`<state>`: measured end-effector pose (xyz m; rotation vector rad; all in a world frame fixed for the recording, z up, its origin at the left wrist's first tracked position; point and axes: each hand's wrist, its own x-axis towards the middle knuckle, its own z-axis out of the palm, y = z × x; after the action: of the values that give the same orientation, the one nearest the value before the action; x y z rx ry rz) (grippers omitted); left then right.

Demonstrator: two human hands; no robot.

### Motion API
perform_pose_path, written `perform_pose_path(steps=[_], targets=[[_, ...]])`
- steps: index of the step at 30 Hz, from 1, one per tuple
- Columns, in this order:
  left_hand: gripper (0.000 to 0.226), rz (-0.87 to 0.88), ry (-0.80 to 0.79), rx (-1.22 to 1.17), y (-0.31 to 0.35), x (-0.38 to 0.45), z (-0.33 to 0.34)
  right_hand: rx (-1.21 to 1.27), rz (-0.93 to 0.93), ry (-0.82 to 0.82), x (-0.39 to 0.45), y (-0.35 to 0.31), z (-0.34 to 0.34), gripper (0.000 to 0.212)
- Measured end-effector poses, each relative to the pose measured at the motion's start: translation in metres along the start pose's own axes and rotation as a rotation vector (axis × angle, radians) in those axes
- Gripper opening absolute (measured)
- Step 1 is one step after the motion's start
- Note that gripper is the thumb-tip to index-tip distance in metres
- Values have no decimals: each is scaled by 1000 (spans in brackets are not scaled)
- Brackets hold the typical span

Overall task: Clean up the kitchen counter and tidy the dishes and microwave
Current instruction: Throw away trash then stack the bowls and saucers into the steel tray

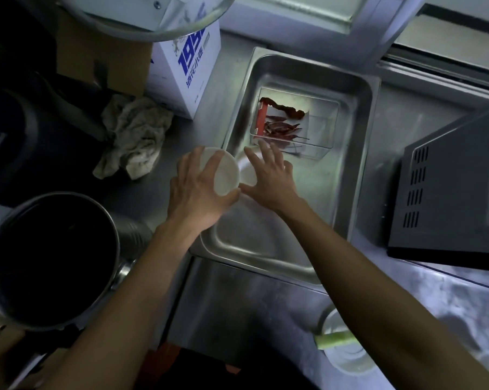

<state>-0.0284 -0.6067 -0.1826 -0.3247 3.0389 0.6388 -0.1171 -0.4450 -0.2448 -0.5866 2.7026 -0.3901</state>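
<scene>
L hand [201,190] grips white dish [225,171] by rim, over tray [358,153] edge. R hand [271,178] spread flat, touching 2nd dish [249,171] in tray. Risk: dishes knock/chip or slip; one-hand rim hold looks weak.

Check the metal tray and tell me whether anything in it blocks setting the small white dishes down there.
Nothing visible blocks the near part. The left hand holds a small round white dish at the edge of the rectangular steel tray; the right hand lies over a second one. The clear plastic box of dried red chillies sits at the far end.
</scene>
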Motion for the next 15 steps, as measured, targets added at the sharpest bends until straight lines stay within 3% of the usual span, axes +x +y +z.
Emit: perform_pose_path(steps=[7, 15], targets=[[84, 108, -65, -21, 30, 19, 10, 68, 143, 133, -49, 34, -25, 69], [90, 163, -211, 55, 64, 41, 51, 178, 203, 231, -79, 58, -30, 60]])
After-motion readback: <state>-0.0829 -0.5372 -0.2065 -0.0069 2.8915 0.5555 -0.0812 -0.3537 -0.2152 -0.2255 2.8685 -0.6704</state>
